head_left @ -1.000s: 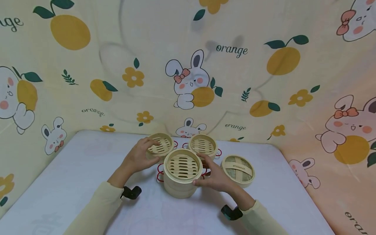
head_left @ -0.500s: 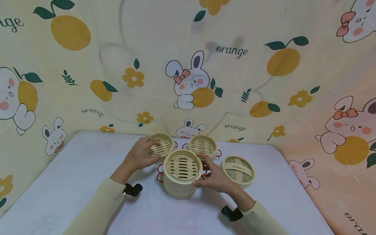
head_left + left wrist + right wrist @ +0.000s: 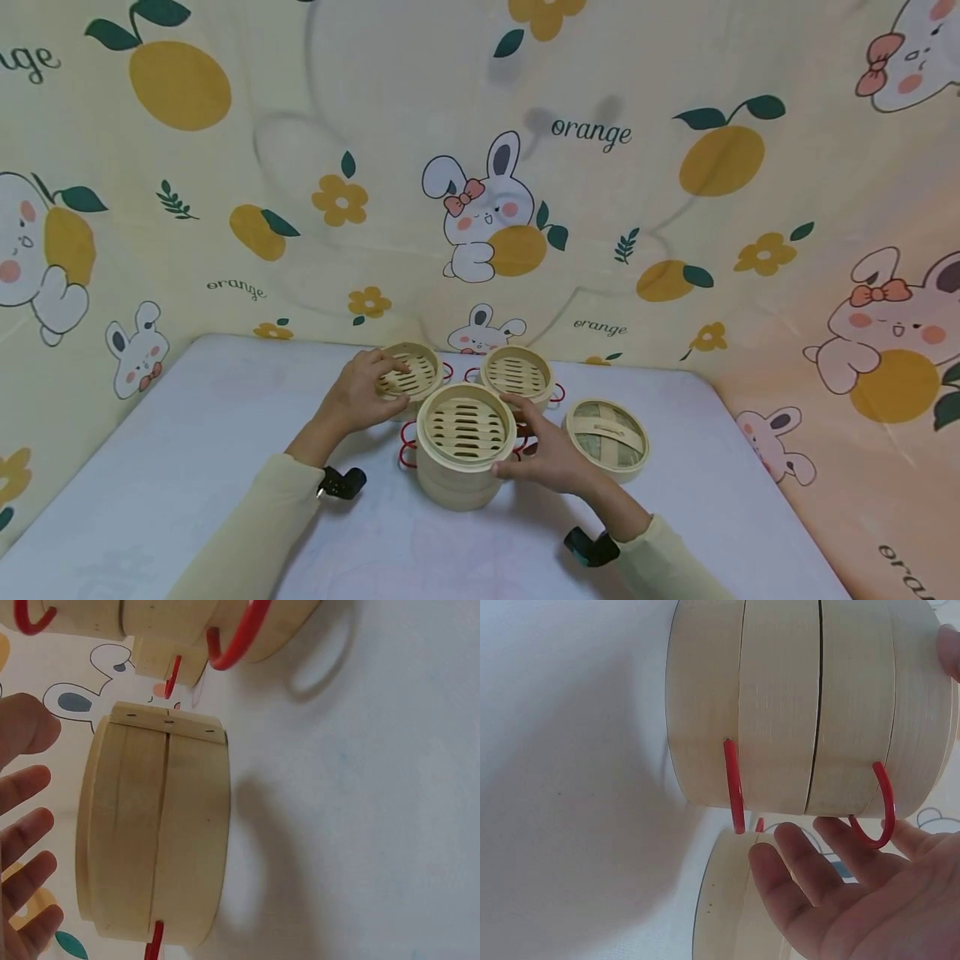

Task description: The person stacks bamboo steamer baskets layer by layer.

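In the head view a stacked bamboo steamer (image 3: 461, 479) with red side handles stands at the middle, its slatted top tier facing up. My right hand (image 3: 551, 454) holds its right side, thumb at the front near the rim and forefinger at the back of the rim. The right wrist view shows the other fingers (image 3: 802, 862) loosely bent beside a red handle (image 3: 886, 802). My left hand (image 3: 363, 396) hovers at the back left bamboo steamer (image 3: 408, 375), fingers over its slats. In the left wrist view these fingers (image 3: 30, 825) are spread, apart from its wall.
Another slatted bamboo steamer (image 3: 517, 373) stands at the back, right behind the stack. A woven bamboo lid (image 3: 607, 437) lies to the right, beyond my right hand. All are on a white table (image 3: 187, 467), with a printed cloth (image 3: 405, 100) hanging behind.
My left wrist and sleeve have shifted slightly to the right, while the fingers stay over the back left steamer. The right hand and the steamers look unmoved.
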Demonstrator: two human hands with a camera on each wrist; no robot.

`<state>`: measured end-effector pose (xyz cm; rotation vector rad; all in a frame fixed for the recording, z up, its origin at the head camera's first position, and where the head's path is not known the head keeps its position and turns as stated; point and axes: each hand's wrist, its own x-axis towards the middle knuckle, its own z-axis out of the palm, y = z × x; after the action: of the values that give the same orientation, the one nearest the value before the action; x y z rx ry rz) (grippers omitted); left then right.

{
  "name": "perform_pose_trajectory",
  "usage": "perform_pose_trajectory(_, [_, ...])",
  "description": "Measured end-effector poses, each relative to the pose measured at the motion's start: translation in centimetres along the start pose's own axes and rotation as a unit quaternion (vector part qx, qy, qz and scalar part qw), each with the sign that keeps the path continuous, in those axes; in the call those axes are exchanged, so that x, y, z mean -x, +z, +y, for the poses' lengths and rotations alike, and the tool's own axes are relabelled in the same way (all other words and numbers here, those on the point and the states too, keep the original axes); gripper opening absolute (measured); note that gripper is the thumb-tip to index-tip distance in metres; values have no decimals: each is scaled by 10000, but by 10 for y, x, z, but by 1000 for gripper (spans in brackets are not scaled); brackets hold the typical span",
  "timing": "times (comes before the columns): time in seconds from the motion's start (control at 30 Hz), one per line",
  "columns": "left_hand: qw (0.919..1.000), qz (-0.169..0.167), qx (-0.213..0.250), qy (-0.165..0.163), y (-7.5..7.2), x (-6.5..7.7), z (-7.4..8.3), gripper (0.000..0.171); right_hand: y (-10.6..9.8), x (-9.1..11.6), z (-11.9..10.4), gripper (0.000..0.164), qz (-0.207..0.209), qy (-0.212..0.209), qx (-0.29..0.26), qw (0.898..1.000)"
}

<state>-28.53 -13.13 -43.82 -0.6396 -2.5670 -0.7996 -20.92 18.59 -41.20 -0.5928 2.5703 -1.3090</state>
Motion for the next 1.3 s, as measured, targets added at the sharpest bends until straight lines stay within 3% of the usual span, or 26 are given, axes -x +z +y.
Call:
perform_pose_trajectory(0.27, [9999,40,0,138,6,-1,-7,34,0,0,-2,93,-8,56,86,9999])
perform_pose_trajectory(0.7, [9992,-280,74,-286,12,-3,-8,33,-1,0,-3,94,-7,48,105,9999])
perform_pose_trajectory(1.3, [9978,-464,147,-450,18,3,-12,29,0,1,-3,97,52,130,33,9999])
